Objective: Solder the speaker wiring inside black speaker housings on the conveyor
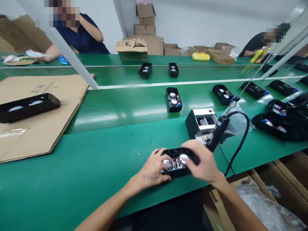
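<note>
Nearest, at lower right below table level, cardboard boxes (pixel 292 189) contain clear plastic. The black housing (pixel 179 173) lies on the green table (pixel 101 166) near its front edge, open side up, two round silver units (pixel 183 159) inside. The left hand (pixel 156 165) grasps its left end, fingers over the left-hand unit, thumb at the near wall. The right hand (pixel 203 160) is at the right end, thumb beside the right-hand unit; it is blurred, and whether it grips or merely touches cannot be told. Just beyond it hangs a black powered driver (pixel 219 128), beside a black-and-silver machine (pixel 192 124). At left, a cardboard sheet (pixel 69 99) carries another housing (pixel 45 107). Farther off, an open housing (pixel 174 100) sits on a green surface. Two co-workers (pixel 84 35) sit beyond, and stacked cartons (pixel 145 30) stand against the wall.
</note>
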Demonstrator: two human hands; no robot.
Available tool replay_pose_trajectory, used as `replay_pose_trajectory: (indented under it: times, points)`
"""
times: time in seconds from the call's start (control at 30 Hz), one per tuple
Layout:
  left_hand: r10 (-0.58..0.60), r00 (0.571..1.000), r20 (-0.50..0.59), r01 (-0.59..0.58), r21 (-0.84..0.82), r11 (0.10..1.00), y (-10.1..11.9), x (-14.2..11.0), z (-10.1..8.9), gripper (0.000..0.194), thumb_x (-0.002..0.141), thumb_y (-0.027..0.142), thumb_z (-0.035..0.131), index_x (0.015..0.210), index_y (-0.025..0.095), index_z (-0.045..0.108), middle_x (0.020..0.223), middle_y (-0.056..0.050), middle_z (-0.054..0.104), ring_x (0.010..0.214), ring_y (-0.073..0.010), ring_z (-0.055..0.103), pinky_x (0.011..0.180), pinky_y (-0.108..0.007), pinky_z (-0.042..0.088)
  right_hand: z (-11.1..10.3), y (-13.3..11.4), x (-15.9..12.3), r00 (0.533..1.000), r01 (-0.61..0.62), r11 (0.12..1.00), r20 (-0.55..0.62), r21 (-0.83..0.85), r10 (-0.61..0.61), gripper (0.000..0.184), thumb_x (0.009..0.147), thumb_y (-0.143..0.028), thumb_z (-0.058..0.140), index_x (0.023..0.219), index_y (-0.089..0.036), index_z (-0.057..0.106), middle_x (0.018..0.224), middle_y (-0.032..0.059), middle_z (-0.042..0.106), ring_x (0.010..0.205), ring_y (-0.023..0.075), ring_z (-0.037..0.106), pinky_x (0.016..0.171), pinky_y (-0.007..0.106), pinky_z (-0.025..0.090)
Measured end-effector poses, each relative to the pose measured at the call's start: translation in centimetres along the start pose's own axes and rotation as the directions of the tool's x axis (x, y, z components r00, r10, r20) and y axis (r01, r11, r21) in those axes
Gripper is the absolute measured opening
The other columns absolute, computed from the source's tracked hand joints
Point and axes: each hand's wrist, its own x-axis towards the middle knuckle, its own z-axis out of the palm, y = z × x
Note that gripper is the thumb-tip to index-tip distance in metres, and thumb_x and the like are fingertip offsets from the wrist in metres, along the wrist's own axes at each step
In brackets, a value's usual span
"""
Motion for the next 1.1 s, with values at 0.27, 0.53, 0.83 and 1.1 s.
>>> replay_pose_trajectory:
  times: [0.27, 0.53, 0.83, 1.1]
  points:
    - [0.235, 0.96, -0.153, -0.167, 0.361, 0.918, -0.2, -3.6, 4.9, 0.024, 0.078, 0.035, 0.094, 0.084, 0.022, 0.075, 0.133, -0.003, 0.074, 0.157, -0.0459, 0.039, 0.13, -0.067, 0.026, -2.7, 9.2, -2.7, 0.71, -0.563, 0.819, -0.44, 0.113, 0.549, 0.065, 0.099, -0.058, 0.066, 0.145, -0.014, 0.058, 0.135, 0.0211, 0.069, 0.124, 0.0375, 0.067, 0.108, 0.058, 0.053]
    - [0.33, 0.905, -0.268, -0.205, 0.405, 0.891, -1.1, -3.0, 5.3, 0.031, 0.078, 0.043, 0.093, 0.077, 0.023, 0.068, 0.129, 0.001, 0.075, 0.156, -0.041, 0.04, 0.133, -0.057, 0.017, -0.9, 9.1, -4.0, 0.707, -0.282, 0.828, -0.478, 0.485, 0.521, 0.033, 0.088, -0.041, 0.081, 0.109, -0.022, 0.065, 0.064, -0.0058, 0.062, 0.051, 0.018, 0.058, 0.056, 0.035, 0.054]
    - [0.283, 0.891, -0.354, -0.126, 0.405, 0.905, -0.8, -2.3, 5.7, 0.033, 0.076, 0.042, 0.095, 0.076, 0.024, 0.068, 0.123, 0.002, 0.077, 0.15, -0.0383, 0.047, 0.126, -0.057, 0.03, -5.2, 7.7, 2.1, 0.568, -0.031, 0.878, -0.714, 0.478, 0.409, 0.04, 0.09, -0.038, 0.081, 0.111, -0.024, 0.051, 0.057, -0.0126, 0.056, 0.043, 0.0127, 0.05, 0.055, 0.029, 0.047]
    - [0.274, 0.901, -0.335, -0.124, 0.408, 0.905, -1.0, -2.4, 5.7, 0.032, 0.078, 0.045, 0.094, 0.075, 0.025, 0.069, 0.124, 0.001, 0.077, 0.151, -0.0391, 0.047, 0.126, -0.059, 0.032, -3.5, 8.4, 3.1, 0.706, -0.19, 0.845, -0.529, 0.5, 0.472, 0.035, 0.083, -0.04, 0.087, 0.095, -0.02, 0.061, 0.059, -0.0073, 0.06, 0.046, 0.0133, 0.054, 0.055, 0.03, 0.049]
